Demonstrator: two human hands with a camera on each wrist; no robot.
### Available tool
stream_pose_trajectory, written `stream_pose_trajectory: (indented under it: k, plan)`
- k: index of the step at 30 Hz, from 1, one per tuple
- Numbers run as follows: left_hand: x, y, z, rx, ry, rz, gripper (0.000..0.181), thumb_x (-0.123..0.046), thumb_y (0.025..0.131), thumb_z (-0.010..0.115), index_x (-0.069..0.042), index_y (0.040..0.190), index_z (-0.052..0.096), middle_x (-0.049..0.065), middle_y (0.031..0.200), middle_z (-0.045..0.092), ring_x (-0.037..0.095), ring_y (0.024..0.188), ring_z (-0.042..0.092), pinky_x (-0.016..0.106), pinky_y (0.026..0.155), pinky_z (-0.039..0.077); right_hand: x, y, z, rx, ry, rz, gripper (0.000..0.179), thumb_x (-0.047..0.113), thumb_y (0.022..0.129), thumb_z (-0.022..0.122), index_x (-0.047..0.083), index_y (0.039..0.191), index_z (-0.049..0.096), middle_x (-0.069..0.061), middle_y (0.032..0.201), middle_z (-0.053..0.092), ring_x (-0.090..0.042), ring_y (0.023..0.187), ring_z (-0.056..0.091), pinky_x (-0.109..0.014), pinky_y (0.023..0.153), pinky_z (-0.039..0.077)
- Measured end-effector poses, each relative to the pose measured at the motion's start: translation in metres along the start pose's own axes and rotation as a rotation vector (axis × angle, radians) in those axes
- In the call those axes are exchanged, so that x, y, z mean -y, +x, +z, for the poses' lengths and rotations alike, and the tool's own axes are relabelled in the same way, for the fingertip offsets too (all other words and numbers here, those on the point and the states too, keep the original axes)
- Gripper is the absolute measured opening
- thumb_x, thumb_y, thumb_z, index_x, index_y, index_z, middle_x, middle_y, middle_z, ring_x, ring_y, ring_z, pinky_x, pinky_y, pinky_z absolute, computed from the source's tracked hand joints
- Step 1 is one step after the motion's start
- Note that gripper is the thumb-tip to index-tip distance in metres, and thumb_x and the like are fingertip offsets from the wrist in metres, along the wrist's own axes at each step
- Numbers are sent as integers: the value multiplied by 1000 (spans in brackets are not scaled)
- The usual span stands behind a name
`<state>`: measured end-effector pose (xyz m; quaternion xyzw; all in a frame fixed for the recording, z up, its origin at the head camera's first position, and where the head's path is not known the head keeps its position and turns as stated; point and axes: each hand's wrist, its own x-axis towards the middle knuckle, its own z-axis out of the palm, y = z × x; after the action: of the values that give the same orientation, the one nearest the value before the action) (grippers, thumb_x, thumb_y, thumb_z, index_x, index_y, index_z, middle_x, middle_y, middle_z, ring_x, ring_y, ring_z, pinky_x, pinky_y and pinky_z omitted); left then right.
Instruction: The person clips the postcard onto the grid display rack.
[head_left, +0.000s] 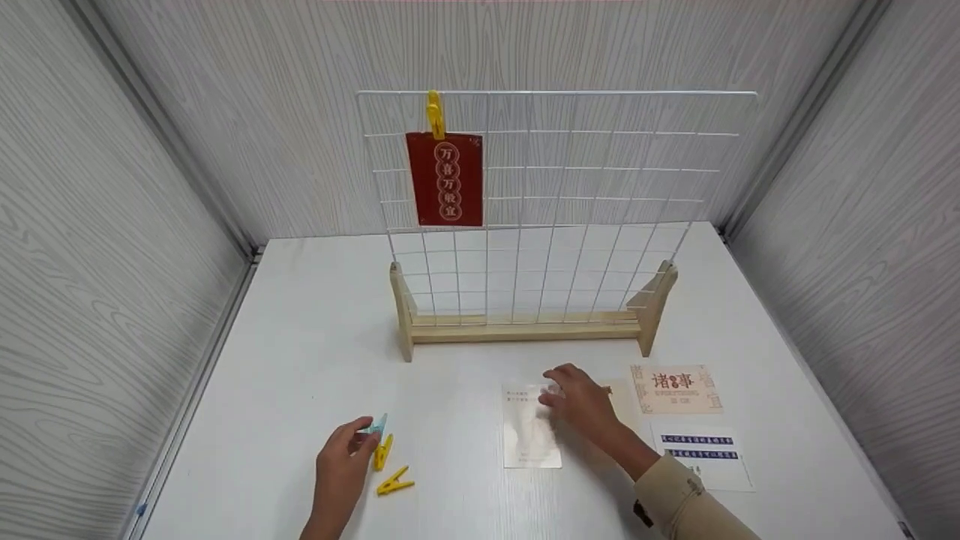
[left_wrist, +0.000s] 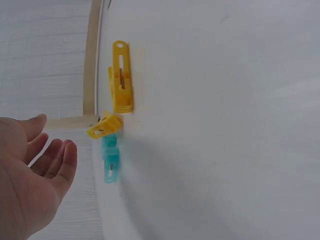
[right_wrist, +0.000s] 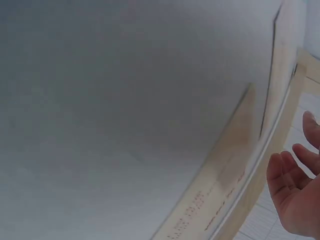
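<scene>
My left hand (head_left: 341,457) hovers at the left over a teal clothespin (head_left: 381,424), its fingers loosely bent. In the left wrist view a gap shows between that hand (left_wrist: 30,182) and the teal clothespin (left_wrist: 111,165). Beside it lie a yellow clothespin (head_left: 383,453) and a second yellow clothespin (head_left: 394,481). My right hand (head_left: 589,411) is above the paper cards, holding nothing, with fingers parted and slightly bent. A pale card (head_left: 529,439) lies by its fingertips; a cream card (head_left: 624,397) is partly hidden under the hand.
A white wire grid (head_left: 592,167) stands in a wooden base (head_left: 525,334) at the back. On it, a yellow clothespin (head_left: 434,112) holds a red card (head_left: 426,184). To the right lie a printed beige card (head_left: 675,403) and a white card with blue bands (head_left: 716,472).
</scene>
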<state>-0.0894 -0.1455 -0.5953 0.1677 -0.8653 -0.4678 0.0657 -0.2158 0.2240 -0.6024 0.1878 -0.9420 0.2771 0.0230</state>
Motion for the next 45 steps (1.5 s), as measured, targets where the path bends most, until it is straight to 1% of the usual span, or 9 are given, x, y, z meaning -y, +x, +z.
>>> stream_pose_trajectory:
  k: [5, 9, 12, 20, 24, 28, 36, 41, 45]
  plan:
    - [7, -3, 7, -1, 51, -41, 32, -13, 96, 69, -4, 126, 65, 10, 119, 66, 22, 101, 65, 34, 87, 58, -2, -3, 6, 9, -132, -37, 41, 31, 87, 78, 10, 121, 70, -8, 121, 65, -28, 113, 64, -42, 82, 58]
    - [12, -3, 10, 11, 80, -78, 31, -14, 96, 69, -4, 125, 66, 11, 117, 66, 21, 99, 65, 32, 82, 58, -1, -4, 6, 20, -147, -54, 41, 31, 87, 78, 10, 120, 70, -7, 123, 64, -27, 115, 62, -42, 82, 58]
    - [14, -2, 12, 23, 86, -78, 32, -14, 95, 70, -2, 125, 66, 12, 116, 66, 22, 98, 65, 33, 80, 58, 1, -3, 7, 38, -162, -51, 41, 32, 87, 78, 10, 121, 69, -7, 124, 64, -28, 115, 61, -43, 83, 58]
    - [11, -2, 18, 58, 132, -25, 32, -13, 94, 71, -2, 123, 66, 12, 113, 67, 23, 97, 65, 37, 82, 57, 1, -2, 10, 77, -228, -43, 37, 34, 87, 78, 13, 116, 69, -6, 122, 65, -27, 114, 60, -42, 80, 58]
    - [7, -2, 22, 79, 195, 14, 31, -12, 93, 72, -3, 122, 67, 13, 120, 66, 30, 110, 65, 44, 93, 56, 1, -2, 11, 65, -202, -57, 33, 31, 86, 80, 12, 111, 70, -7, 119, 65, -28, 111, 60, -42, 78, 58]
    - [4, -1, 26, 113, 255, 44, 31, -11, 93, 71, -6, 124, 67, 12, 127, 66, 34, 125, 59, 50, 105, 49, 1, -2, 12, 71, -177, -51, 29, 29, 86, 80, 13, 108, 69, -7, 119, 65, -28, 112, 60, -43, 78, 57]
    - [3, 0, 29, 187, 273, 73, 34, -13, 92, 72, -10, 126, 66, 8, 129, 63, 30, 125, 59, 51, 108, 47, 2, 0, 11, 94, -181, -5, 28, 29, 87, 79, 12, 107, 70, -8, 121, 64, -29, 113, 60, -46, 81, 57]
    - [3, 1, 31, 164, 273, 148, 37, -10, 90, 75, -9, 126, 67, 8, 124, 61, 28, 119, 61, 49, 104, 50, 1, 1, 11, 67, -129, -34, 21, 20, 86, 80, 9, 101, 71, -10, 115, 64, -31, 106, 61, -45, 79, 57]
    - [1, 2, 34, 152, 289, 175, 37, -8, 89, 76, -8, 125, 67, 8, 123, 59, 29, 120, 60, 47, 103, 51, 0, 1, 11, 57, -96, -49, 21, 14, 85, 80, 7, 104, 72, -13, 112, 63, -32, 102, 62, -46, 79, 57]
